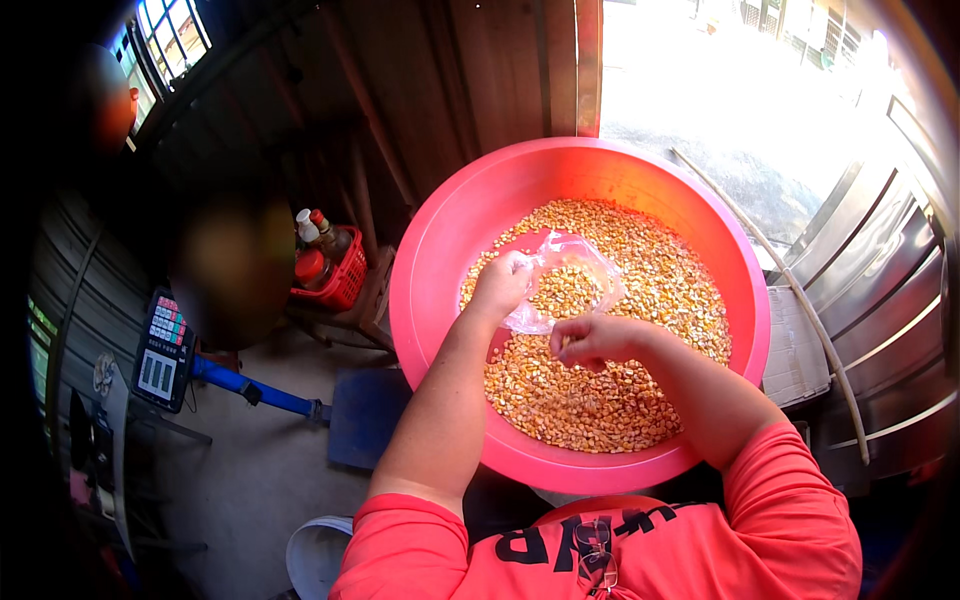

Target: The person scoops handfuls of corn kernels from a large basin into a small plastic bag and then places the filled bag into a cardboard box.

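Note:
A big pink plastic tub [435, 290] stands in front of me, holding a wide spread of dried yellow-orange corn kernels [675, 285]. In its middle is a clear plastic bag [607, 273] with its mouth spread and kernels inside. My left hand [503, 283] is closed on the left edge of the bag. Just beyond the bag's near edge, my right hand [600, 338] hangs over the kernels with its fingers curled together. Whatever those fingers hold, if anything, is hidden.
Left of the tub are a platform scale [367, 415] with a keypad display [165, 350], and a red basket [340, 275] of bottles and jars. A white bucket [318, 555] sits near my left side. A long stick [790, 275] leans at the right by cardboard [795, 345].

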Motion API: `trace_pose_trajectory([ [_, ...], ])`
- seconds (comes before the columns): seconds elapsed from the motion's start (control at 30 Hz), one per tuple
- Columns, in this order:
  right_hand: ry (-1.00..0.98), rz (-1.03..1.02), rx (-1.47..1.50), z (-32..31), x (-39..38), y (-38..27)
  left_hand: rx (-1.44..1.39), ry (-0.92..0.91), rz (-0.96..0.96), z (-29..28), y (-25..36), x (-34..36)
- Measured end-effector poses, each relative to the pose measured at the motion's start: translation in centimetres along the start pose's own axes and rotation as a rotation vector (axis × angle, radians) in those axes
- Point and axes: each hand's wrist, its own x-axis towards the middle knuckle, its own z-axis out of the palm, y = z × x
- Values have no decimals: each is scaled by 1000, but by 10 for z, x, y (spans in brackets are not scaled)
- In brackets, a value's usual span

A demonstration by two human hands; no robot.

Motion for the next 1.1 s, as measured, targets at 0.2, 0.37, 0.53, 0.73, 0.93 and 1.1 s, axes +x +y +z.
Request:
trace_pose_trajectory([
  [0.2,370,-216,586,-30,0,7,26,16,20,-1,3,-1],
  [0.37,511,-275,350,-39,1,12,224,-25,171,-9,22,-8],
  [0.53,486,-256,167,-41,-2,7,-6,27,0,-2,14,-6],
  [0.73,141,42,-310,-9,-8,-11,-62,36,19,-2,3,-2],
  [0.93,-217,236,-898,33,11,8,-63,26,24,-2,4,-3],
  [1.1,-423,338,-915,45,15,15,-95,3,27,0,8,-3],
])
